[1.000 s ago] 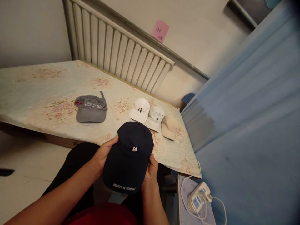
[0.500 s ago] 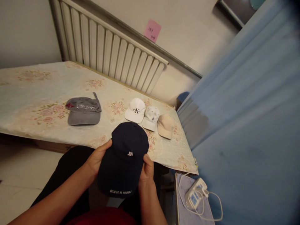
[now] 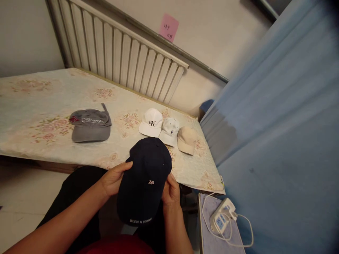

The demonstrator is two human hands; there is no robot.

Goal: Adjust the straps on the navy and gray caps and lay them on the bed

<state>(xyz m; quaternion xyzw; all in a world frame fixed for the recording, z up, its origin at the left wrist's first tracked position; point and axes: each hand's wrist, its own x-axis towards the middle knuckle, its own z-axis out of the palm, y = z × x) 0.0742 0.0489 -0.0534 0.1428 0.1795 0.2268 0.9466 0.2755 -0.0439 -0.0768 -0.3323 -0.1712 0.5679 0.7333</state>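
Where the lap is: red cloth (image 3: 116, 245) right down at the bottom edge, dark trousers (image 3: 76, 192) either side.
Left hand (image 3: 113, 178): thumb pressed on the cap's near-left edge, fingers closed round it and tucked out of sight underneath.
Right hand (image 3: 171, 188): a grip here too, on the opposite edge, fingers partly hidden behind the cap, so no telling how far they spread there.
Navy cap (image 3: 145, 162): and here it is, held between both hands above the lap, brim towards the wearer; "LA" in pale letters on the crown, "BELIEVE IN YOURSELF" along the brim, last letters blurring.
Tabletop (image 3: 208, 243): over on the right, a white power strip (image 3: 224, 215) with a looping white cable (image 3: 249, 225); blue labels, print too small to read.
Flowered bed (image 3: 127, 148): four more caps lying on it.
Beige cap (image 3: 186, 139): end of the row, nearest the blue curtain (image 3: 272, 158).
Small-emblem cap (image 3: 169, 128): white, a tiny dark emblem, just beside the next one.
White CK cap (image 3: 150, 123): black "CK", bold and clear!
Grey cap (image 3: 90, 132): off to the left, well apart, white script hard to read, red patch, strap sticking up.
Radiator (image 3: 124, 53): behind the bed.
Pink note (image 3: 168, 28): up on the wall, two handwritten lines, not surely legible.
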